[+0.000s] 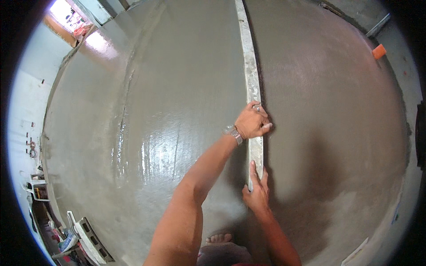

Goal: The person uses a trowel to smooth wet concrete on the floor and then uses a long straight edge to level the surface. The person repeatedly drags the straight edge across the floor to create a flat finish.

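A long, pale straightedge bar (252, 80), smeared with cement, runs away from me over the wet grey concrete floor (195, 80). My left hand (253, 122) is closed over the bar from above, partway along it. A metal-banded watch (235, 134) is on that wrist, and a ring shows on one finger. Closer to me, my right hand (258, 190) grips the bar's near end, two of its fingers stretched along the bar. The underside of the bar and some fingertips are hidden. Shadow falls on the concrete to the bar's right.
My bare foot (219, 238) shows at the lower edge. A wet ridge line (126, 97) crosses the concrete on the left. Hollow blocks (92, 239) and clutter lie by the white wall (33, 93) at lower left. An orange object (379, 52) sits at the far right edge.
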{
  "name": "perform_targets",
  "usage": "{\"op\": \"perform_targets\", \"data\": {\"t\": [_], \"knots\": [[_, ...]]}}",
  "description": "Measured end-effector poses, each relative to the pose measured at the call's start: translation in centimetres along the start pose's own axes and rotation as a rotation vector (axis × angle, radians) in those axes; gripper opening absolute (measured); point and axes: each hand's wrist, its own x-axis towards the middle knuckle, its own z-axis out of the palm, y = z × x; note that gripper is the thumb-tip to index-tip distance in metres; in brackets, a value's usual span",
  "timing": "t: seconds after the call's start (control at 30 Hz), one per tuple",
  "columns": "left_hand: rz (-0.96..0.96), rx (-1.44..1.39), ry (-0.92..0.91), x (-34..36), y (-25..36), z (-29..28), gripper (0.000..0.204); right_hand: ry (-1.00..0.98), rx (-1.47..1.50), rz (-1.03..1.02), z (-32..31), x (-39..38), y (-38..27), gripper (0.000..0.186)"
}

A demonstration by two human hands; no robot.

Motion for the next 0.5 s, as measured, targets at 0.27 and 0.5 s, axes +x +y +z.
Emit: {"op": "perform_targets", "data": {"t": [0.27,0.5], "knots": [[0.025,-0.011,0.038,0.2,0.4,0.0,0.026,-0.018,-0.016,-0.001,-0.1,-0.4,0.0,0.091],[0.044,0.013,0.068,-0.8,0.0,0.3,0.03,-0.046,0.015,0.014,0.3,-0.9,0.0,0.091]]}}
